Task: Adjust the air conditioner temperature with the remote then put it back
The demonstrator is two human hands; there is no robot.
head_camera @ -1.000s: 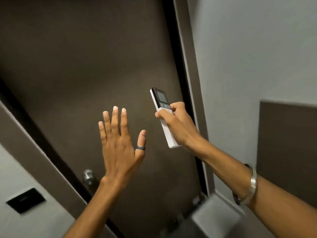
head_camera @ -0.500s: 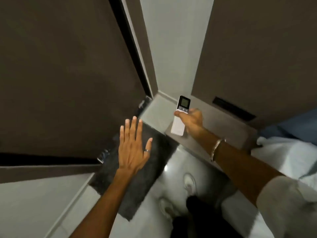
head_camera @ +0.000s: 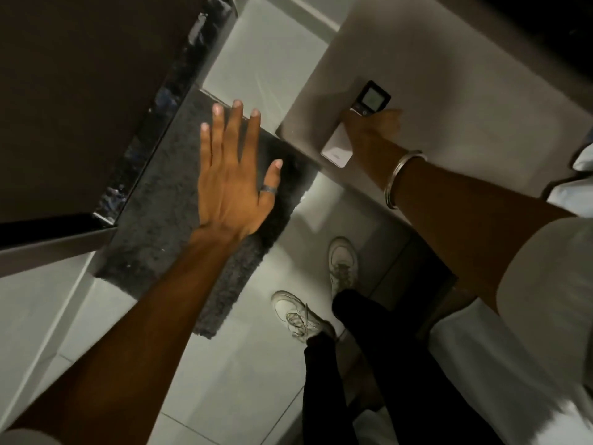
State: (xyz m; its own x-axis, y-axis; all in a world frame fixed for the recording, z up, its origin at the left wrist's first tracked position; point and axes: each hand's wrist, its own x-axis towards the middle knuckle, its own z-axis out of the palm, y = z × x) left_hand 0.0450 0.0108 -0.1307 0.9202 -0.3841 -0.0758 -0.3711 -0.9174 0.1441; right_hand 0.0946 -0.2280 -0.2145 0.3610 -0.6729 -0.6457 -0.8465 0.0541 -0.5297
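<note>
The white remote (head_camera: 338,152) with a dark screen end lies low over the pale bedside surface (head_camera: 449,101), near its front left corner. My right hand (head_camera: 372,130) is closed around its middle, covering the buttons; whether the remote touches the surface I cannot tell. A silver bangle circles that wrist. My left hand (head_camera: 234,175) hovers flat with fingers spread over the dark rug (head_camera: 179,220), holding nothing; a dark ring sits on its thumb.
A dark brown door (head_camera: 80,91) fills the upper left. The floor is pale tile (head_camera: 237,364). My feet in white shoes (head_camera: 295,313) stand below the surface. White bedding (head_camera: 571,184) shows at the right edge.
The view swung down from the door and wall to the floor. My right hand brought the remote down from mid-air to the pale surface. My left hand stayed spread and empty.
</note>
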